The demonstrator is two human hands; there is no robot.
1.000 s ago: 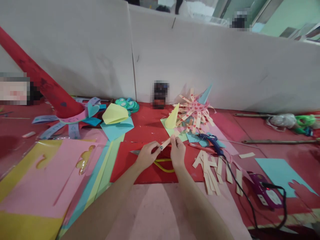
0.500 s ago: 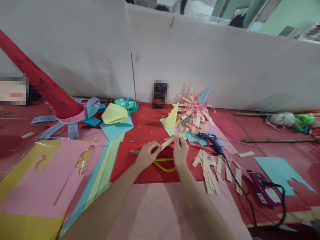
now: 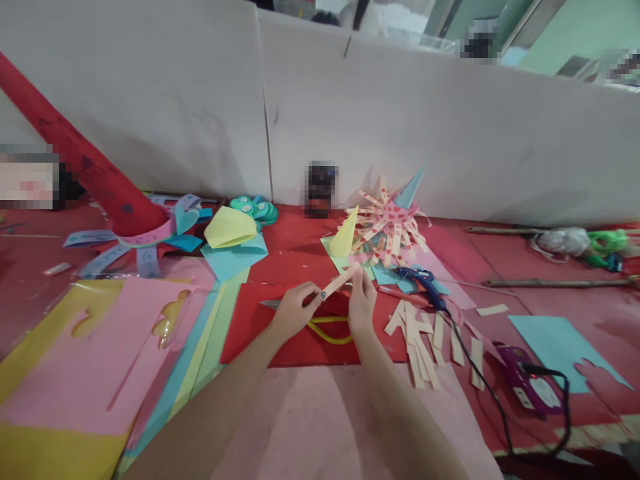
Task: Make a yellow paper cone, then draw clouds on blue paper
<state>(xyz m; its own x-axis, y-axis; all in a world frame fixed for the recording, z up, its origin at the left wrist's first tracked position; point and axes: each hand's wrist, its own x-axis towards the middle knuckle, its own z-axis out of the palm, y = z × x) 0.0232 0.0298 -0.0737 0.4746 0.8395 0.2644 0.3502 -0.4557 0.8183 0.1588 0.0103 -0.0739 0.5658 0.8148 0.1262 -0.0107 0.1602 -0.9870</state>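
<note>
A pale cream paper strip [image 3: 339, 283] stretches between my two hands, slanting up to the right. My left hand [image 3: 296, 312] pinches its lower end between thumb and fingers. At the upper end, my right hand [image 3: 362, 303] has its thumb and fingers closed on the strip. Under the hands lie scissors with yellow handles [image 3: 331, 339], blades pointing left, on a red card [image 3: 250, 333]. Right of my right hand is a loose pile of similar cream strips [image 3: 417, 350]. A yellow paper cone [image 3: 344, 235] stands just beyond the hands.
A blue glue gun [image 3: 425, 283] lies to the right, its cord running to a purple power box [image 3: 533, 383]. Behind it sits a strip-fringed paper piece with a blue cone [image 3: 410, 189]. A tall red cone [image 3: 95, 167] leans at left near pink sheets [image 3: 100, 360]. A white partition [image 3: 450, 127] stands behind.
My right fingers have shifted slightly at the strip's upper end, and more of the strip shows. My left hand has kept its place.
</note>
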